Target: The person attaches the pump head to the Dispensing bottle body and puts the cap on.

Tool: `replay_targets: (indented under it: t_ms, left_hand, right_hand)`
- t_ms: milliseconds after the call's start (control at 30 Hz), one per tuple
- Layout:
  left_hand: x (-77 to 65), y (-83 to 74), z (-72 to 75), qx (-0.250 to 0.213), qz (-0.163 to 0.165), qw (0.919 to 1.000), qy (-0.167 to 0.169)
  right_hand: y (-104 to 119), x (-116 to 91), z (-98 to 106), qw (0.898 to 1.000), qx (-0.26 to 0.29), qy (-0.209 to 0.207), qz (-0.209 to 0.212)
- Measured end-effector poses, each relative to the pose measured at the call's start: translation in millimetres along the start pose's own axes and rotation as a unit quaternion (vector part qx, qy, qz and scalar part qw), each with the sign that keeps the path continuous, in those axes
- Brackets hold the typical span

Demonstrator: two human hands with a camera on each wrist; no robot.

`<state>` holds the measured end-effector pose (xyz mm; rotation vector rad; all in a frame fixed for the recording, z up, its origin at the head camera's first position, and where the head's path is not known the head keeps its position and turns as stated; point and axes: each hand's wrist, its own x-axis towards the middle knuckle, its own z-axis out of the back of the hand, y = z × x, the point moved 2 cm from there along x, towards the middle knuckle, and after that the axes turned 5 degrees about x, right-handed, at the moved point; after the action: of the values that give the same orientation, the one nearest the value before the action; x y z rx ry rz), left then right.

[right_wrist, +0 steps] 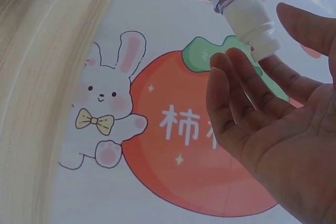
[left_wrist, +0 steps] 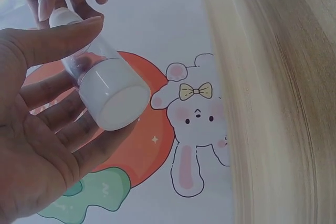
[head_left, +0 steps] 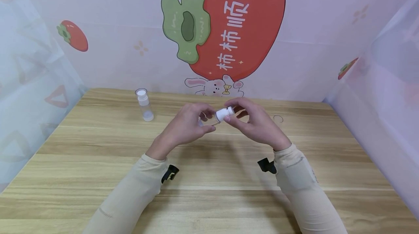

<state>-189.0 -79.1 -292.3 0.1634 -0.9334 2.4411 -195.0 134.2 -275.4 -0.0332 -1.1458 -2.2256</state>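
A small clear bottle with a white pump top (head_left: pixel 224 113) is held tilted above the table. My left hand (head_left: pixel 187 123) grips its clear body, thumb on one side and fingers on the other; the whitish base (left_wrist: pixel 118 95) points toward the left wrist camera. Around the white top is my right hand (head_left: pixel 253 121), its fingers loosely bent and spread. In the right wrist view the right thumb (right_wrist: pixel 307 27) stands apart from the white top (right_wrist: pixel 252 22), with the fingertips close beside it.
A second bottle (head_left: pixel 145 107) with a white top and clear cap stands upright at the back left of the wooden table (head_left: pixel 209 197). A thin round clear rim (head_left: pixel 278 118) shows right of my right hand. A printed cloth (head_left: pixel 114 56) hangs behind the table.
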Motion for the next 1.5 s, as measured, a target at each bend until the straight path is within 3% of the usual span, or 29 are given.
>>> replay_targets:
  t_ms: [467, 867, 1233, 1500]
  left_hand:
    - [0.9, 3.8, -1.4, -0.030, 0.006, 0.9992, 0.025]
    - [1.3, 3.9, -1.8, -0.034, 0.008, 0.9990, 0.030]
    - [0.4, 0.2, -1.7, 0.000, 0.013, 0.9998, 0.016]
    - [-0.1, -3.1, -2.7, 0.028, -0.005, 0.9996, -0.003]
  right_hand:
    - [0.5, 0.1, -0.9, 0.999, 0.002, 0.010, 0.035]
    - [0.6, 0.3, -3.8, 0.999, -0.001, 0.014, 0.035]
    - [0.6, 0.6, -4.7, 0.999, -0.010, 0.007, 0.032]
    - [-0.1, 0.7, -5.8, 0.999, -0.009, 0.003, 0.031]
